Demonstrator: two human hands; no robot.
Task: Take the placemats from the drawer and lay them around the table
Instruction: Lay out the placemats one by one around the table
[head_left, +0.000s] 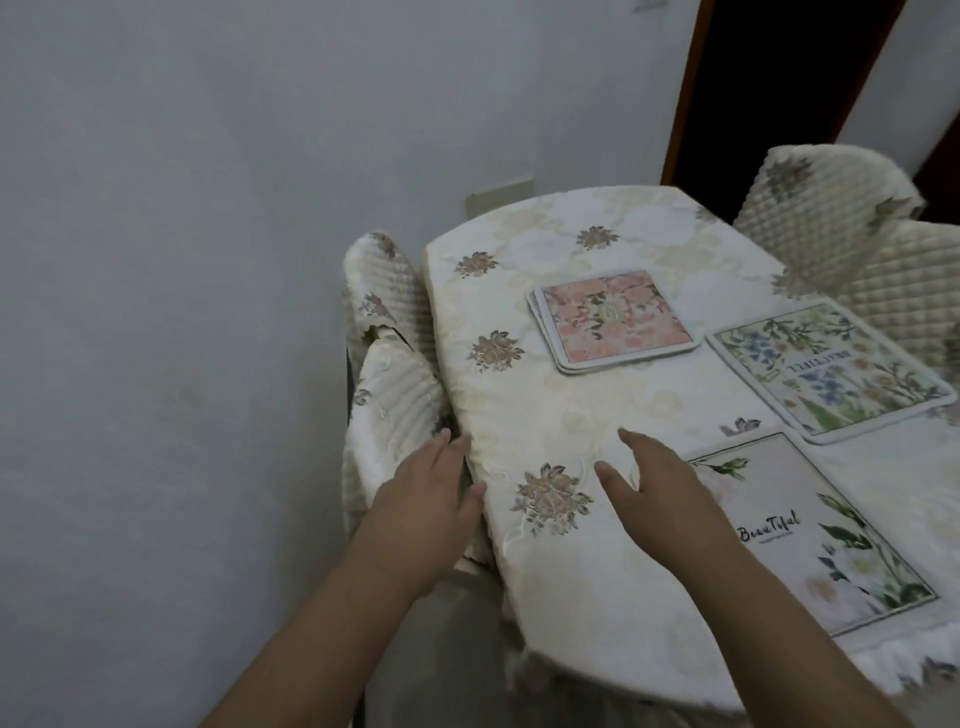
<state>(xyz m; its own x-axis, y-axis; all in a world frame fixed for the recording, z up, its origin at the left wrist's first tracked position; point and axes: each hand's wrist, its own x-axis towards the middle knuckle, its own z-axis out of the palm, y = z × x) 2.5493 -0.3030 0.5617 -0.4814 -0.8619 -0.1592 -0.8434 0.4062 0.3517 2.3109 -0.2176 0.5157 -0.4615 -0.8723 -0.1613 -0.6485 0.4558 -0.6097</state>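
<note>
Table (519, 395) under cream cloth with embroidered flower motifs. Three placemat positions visible: pink floral stack (613, 319), at least two mats slightly offset, mid-table; green-and-blue floral placemat (831, 371) to its right, just beside it, lettering upside down; white-flower "Beautiful" placemat (831, 535) at near right edge, flat. Left hand (431, 499) at table's left edge, fingers extended and touching the cloth rim, grip spread, holding nothing. Right hand (654, 483) over the cloth just left of the "Beautiful" mat, fingers loosely spread, empty. Quilted chairs: one at left (384, 332), others far right (831, 223)
</note>
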